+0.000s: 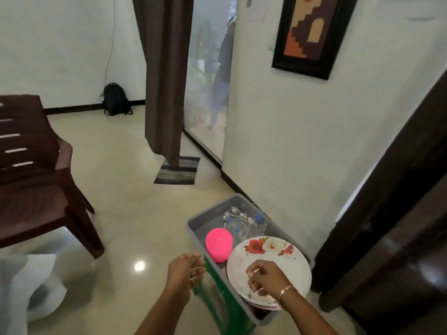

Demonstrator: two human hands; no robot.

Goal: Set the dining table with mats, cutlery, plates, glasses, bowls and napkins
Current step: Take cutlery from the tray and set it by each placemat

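Observation:
A grey plastic bin (193, 222) sits on a green stool (217, 298) by the wall. Inside it lie a pink bowl (219, 245), several clear glasses (239, 221) and a stack of white floral plates (273, 252). My left hand (185, 272) hovers just outside the bin's left rim with its fingers loosely curled and nothing in them. Above the top plate, my right hand (266, 278), a bracelet on its wrist, is also loosely curled and holds nothing. The dining table is out of view.
A brown plastic chair (36, 189) stands at the left and dark wooden furniture (399, 238) at the right. Beyond are a brown curtain (164, 81), a striped floor mat (177, 171) and a black backpack (116, 99). Something white and blurred (36, 286) lies at the lower left.

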